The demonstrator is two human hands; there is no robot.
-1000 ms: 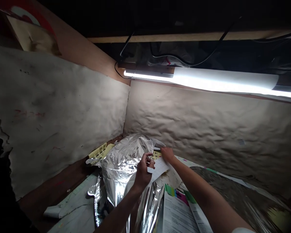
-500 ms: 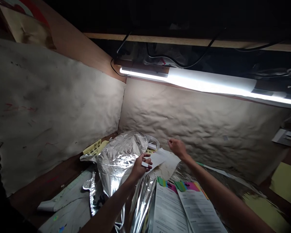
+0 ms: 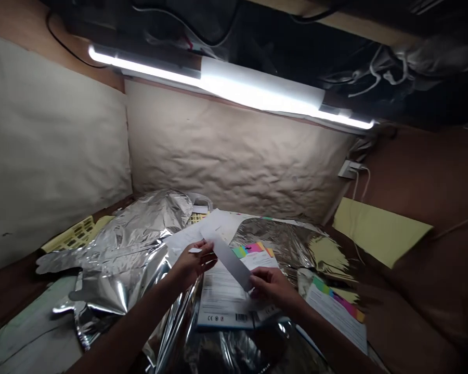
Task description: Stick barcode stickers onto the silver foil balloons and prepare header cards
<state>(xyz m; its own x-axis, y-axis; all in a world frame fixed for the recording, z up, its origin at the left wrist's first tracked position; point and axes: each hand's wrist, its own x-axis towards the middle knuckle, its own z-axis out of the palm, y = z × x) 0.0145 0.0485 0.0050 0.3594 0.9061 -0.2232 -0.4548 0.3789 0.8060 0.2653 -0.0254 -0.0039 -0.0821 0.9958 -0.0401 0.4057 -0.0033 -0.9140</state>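
A plain pale strip (image 3: 230, 262), like paper or a label strip, slants between my two hands above the printed packages. My left hand (image 3: 193, 262) pinches its upper left end. A small white piece (image 3: 195, 250) sits on the fingers of that same hand. At the lower right end, my right hand (image 3: 273, 287) holds the strip between thumb and fingers. Below lies a printed package (image 3: 222, 298) with a barcode and a colourful top edge, partly covered by the strip and my right hand. Behind my left hand are white paper sheets (image 3: 185, 238).
Crumpled silver foil (image 3: 140, 228) covers the left and middle of the surface. Another colourful-edged package (image 3: 335, 314) lies at right. Yellow sheets (image 3: 378, 231) hang near a wall socket (image 3: 349, 169) with cables. A tube light (image 3: 257, 93) runs overhead.
My view has swung right. My right hand has come down from the back wall, and the pale strip is now stretched between both hands over the packages.
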